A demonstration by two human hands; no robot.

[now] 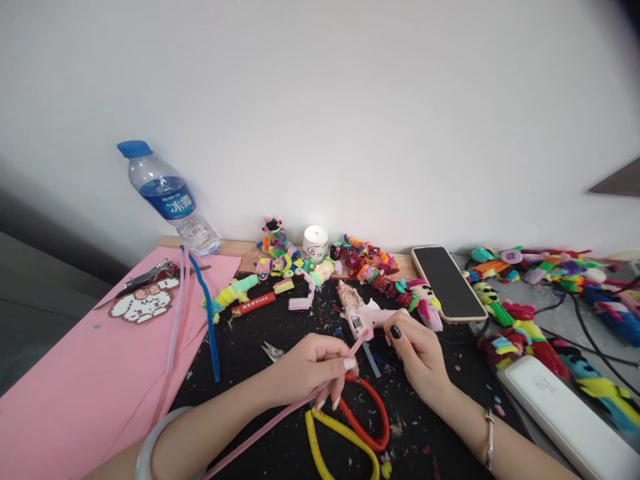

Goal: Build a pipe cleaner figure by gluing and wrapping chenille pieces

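Note:
A pink pipe cleaner (275, 421) runs from the lower left up through the fingers of my left hand (320, 367), which is closed on it. Its bent tip sticks out toward a pink glue gun (356, 317) lying on the black mat. My right hand (417, 347) is beside the gun's handle, fingers curled and thumb pressed in; anything inside them is hidden. Scissors with a red and a yellow handle (383, 417) are beneath my left hand, their blade tips showing at its other side. I cannot tell whether that hand touches them.
Pink sheets (75, 393) cover the left side, with blue (211, 333) and pale pipe cleaners on them. A tilted water bottle (167, 197) leans on the wall. Colourful pipe-cleaner figures (373, 270), a paper cup (315, 241), a phone (449, 283) and a white power bank (565, 413) stand around.

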